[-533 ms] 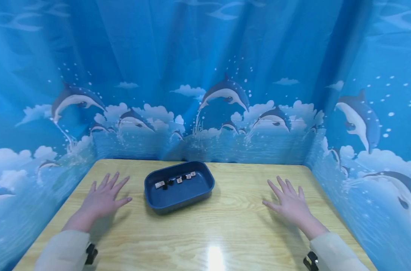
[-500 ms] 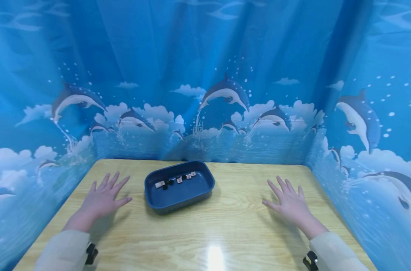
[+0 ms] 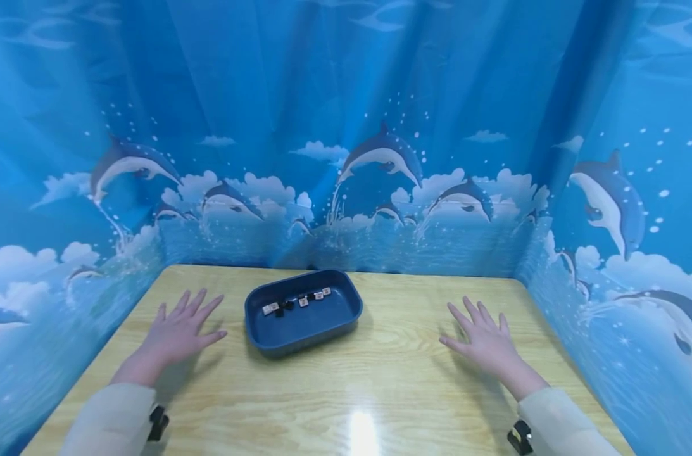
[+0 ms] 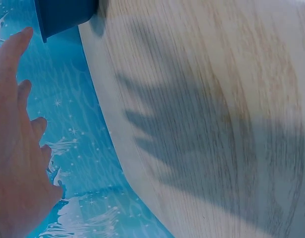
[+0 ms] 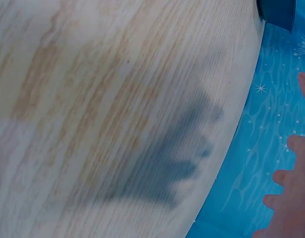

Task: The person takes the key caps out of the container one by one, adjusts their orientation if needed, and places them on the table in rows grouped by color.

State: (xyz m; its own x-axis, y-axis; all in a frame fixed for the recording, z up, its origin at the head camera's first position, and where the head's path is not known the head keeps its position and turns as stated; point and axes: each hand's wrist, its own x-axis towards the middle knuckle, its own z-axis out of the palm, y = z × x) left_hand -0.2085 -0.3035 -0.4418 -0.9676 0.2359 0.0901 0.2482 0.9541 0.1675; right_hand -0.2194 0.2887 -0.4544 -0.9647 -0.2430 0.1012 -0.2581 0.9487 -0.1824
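Observation:
My left hand (image 3: 175, 335) hovers over the left side of the table with its fingers spread, holding nothing. Over the right side hangs my right hand (image 3: 485, 342), its fingers likewise spread and nothing in its grasp. Between them, nearer the left hand, stands a dark blue rectangular bin (image 3: 306, 335) with rounded corners. Several small white and black pieces lie in a loose row inside it, among them a white block (image 3: 270, 308) at the left and a small white cube (image 3: 303, 302) near the middle. Both wrist views catch a corner of the bin (image 4: 65, 17) and the hands' shadows.
The wooden table (image 3: 402, 367) has a light grain and a bright glare spot near its front. A blue curtain (image 3: 300, 95) with dolphins and clouds encloses its back and sides. Dark devices sit at both wrists, by the pale sleeves (image 3: 109, 421).
The whole head view has shifted very slightly. My left hand sits a little farther right in the picture; both hands keep their spread pose and the bin stays in place.

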